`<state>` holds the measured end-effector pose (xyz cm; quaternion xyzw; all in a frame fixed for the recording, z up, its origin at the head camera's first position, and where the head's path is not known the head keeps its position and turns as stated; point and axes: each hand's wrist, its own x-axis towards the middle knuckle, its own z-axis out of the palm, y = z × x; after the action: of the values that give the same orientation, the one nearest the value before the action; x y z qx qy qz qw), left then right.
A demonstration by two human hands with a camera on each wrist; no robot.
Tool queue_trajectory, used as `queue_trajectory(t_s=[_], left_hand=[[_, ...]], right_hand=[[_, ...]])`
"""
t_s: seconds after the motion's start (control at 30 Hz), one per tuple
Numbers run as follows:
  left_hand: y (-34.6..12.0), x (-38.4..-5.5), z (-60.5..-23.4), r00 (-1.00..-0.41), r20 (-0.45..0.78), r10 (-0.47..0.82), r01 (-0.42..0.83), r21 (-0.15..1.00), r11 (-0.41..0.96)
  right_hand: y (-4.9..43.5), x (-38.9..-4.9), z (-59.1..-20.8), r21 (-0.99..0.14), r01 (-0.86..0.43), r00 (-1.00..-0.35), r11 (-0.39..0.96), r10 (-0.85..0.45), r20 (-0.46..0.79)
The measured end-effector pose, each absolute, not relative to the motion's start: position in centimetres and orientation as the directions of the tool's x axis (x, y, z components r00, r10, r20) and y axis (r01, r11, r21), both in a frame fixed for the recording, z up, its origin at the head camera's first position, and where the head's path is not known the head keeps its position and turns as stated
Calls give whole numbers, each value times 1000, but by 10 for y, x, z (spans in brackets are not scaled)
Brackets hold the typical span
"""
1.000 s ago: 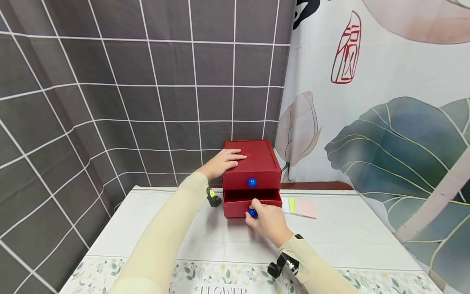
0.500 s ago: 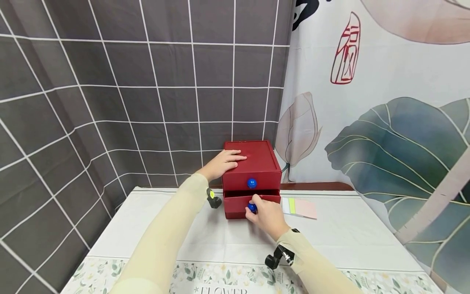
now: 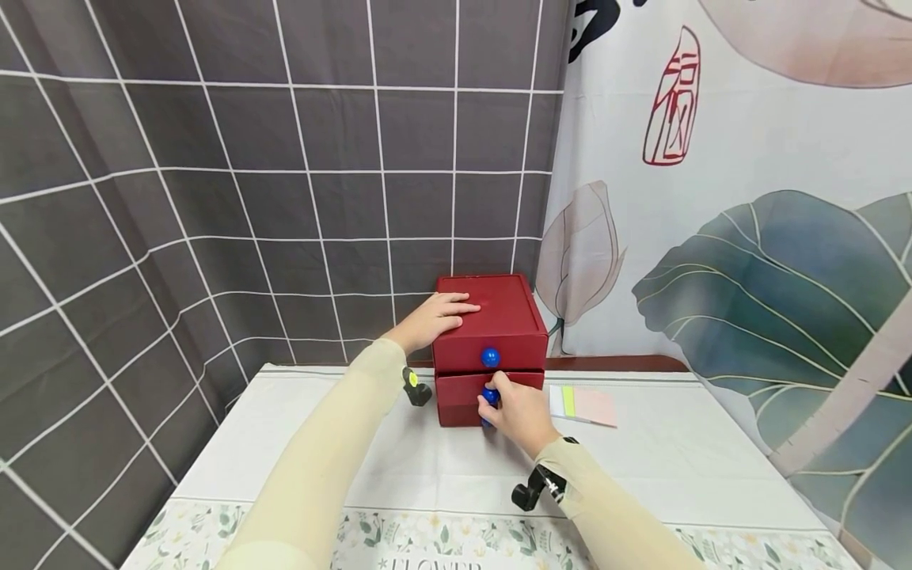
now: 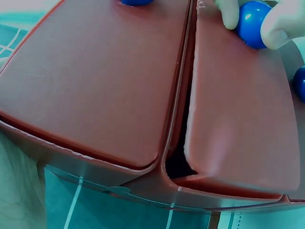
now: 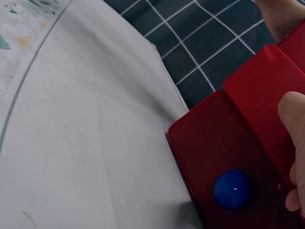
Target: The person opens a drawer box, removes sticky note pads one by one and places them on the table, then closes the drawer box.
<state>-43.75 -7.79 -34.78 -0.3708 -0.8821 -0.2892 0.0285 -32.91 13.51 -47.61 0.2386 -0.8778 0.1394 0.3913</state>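
A small red drawer cabinet (image 3: 492, 305) with round blue knobs stands at the back of the table. My left hand (image 3: 436, 318) rests on its top near the left edge, fingers spread. My right hand (image 3: 526, 418) pinches the blue knob (image 4: 252, 25) of the middle drawer (image 4: 243, 109) between thumb and finger. That drawer sticks out slightly, with a dark gap along its edge in the left wrist view. The top drawer (image 4: 95, 81) sits flush. Below, the bottom drawer's knob (image 5: 232, 189) shows in the right wrist view.
Right of the cabinet lie pastel paper pads (image 3: 587, 404) on the white tablecloth (image 3: 663, 459), which has a floral front border. A dark gridded curtain (image 3: 342, 198) hangs behind and to the left; a printed white curtain (image 3: 606, 142) hangs at the right.
The middle drawer has slid inward, its opening shrinking to a thin gap, with my right hand moving along on the knob. My left hand has stayed on the cabinet top.
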Motion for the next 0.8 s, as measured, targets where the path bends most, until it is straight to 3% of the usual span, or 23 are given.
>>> queue_trajectory(t_s=[0.43, 0.8], left_hand=[[-78, -435, -348, -715, 272, 644, 680, 483, 551], [-77, -434, -346, -723, 260, 640, 671, 487, 559]], right_hand=[[136, -333, -475, -112, -507, -634, 855, -281, 720], [138, -335, -477, -108, -518, -630, 848, -293, 719]])
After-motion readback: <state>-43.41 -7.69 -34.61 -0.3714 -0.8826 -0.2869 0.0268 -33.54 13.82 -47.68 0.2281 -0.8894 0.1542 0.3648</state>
